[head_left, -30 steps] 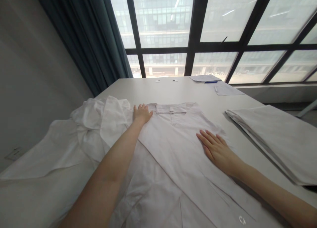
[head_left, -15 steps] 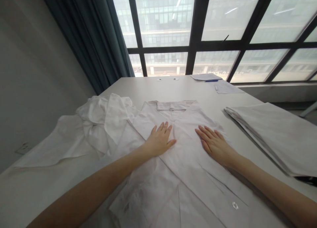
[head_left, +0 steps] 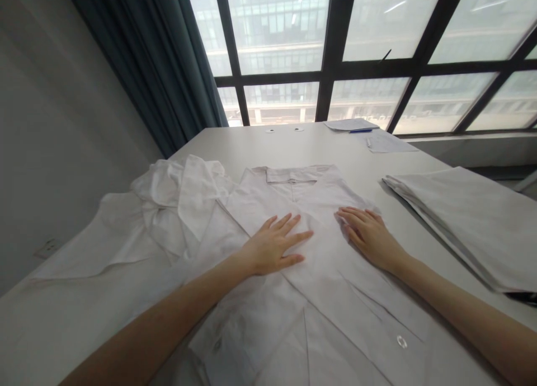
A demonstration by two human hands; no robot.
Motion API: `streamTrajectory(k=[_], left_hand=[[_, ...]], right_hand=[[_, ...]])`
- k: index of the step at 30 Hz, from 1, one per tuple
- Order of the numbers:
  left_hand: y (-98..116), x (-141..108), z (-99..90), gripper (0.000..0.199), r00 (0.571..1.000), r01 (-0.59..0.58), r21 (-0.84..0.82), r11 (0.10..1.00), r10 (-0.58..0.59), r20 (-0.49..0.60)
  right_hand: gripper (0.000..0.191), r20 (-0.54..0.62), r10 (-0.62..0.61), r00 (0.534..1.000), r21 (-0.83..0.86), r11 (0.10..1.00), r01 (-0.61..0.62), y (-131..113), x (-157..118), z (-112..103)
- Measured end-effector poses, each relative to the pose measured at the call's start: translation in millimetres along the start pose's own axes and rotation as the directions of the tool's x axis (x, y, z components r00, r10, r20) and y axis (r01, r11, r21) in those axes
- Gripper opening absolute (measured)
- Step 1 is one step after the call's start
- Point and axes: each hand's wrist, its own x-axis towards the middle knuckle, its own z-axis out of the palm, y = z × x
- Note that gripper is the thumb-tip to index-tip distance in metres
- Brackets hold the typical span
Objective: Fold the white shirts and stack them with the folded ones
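A white garment [head_left: 323, 296] lies spread over the table, its collar band [head_left: 291, 175] toward the far side. On the middle of the cloth rests my left hand [head_left: 274, 246], palm down with fingers spread, holding nothing. My right hand [head_left: 369, 235] touches the garment's right side, fingers slightly bent and thumb apart, with nothing seen in it. Crumpled white cloth [head_left: 176, 198] lies at the left, against the garment. A round button-like piece [head_left: 401, 342] shows near the lower right.
A folded white cloth [head_left: 474, 218] lies on the table [head_left: 251, 145] at the right. Papers [head_left: 351, 125] and a blue pen [head_left: 361, 131] are at the far edge. Beyond stand windows and a dark curtain [head_left: 168, 56]; a grey wall is at the left.
My left hand has shifted slightly right and nearer, and its fingers are spread wider. The fingers of my right hand are a little more bent. The view has tilted slightly.
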Motion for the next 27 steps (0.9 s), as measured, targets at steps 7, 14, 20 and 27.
streamTrajectory(k=[7,14,20,27], left_hand=[[11,-3,-2.5,0.063,0.997,-0.033,-0.04,0.999,0.035,0.064],[-3,-2,-3.3,0.07,0.997,0.03,0.017,0.999,-0.031,0.066],[-23,-1,-1.4,0.068,0.982,0.176,0.104,0.979,-0.181,0.045],[-25,0,-1.2,0.068,0.982,0.179,0.122,0.976,-0.185,0.036]], right_hand=[[0.017,0.012,-0.117,0.993,0.095,0.989,0.115,-20,2,-15],[0.026,0.125,-0.066,0.99,0.125,0.991,0.05,-22,2,-16],[0.034,0.208,-0.077,0.975,0.139,0.989,0.049,-25,2,-26],[0.034,0.424,-0.033,0.905,0.041,0.999,0.017,-16,2,-42]])
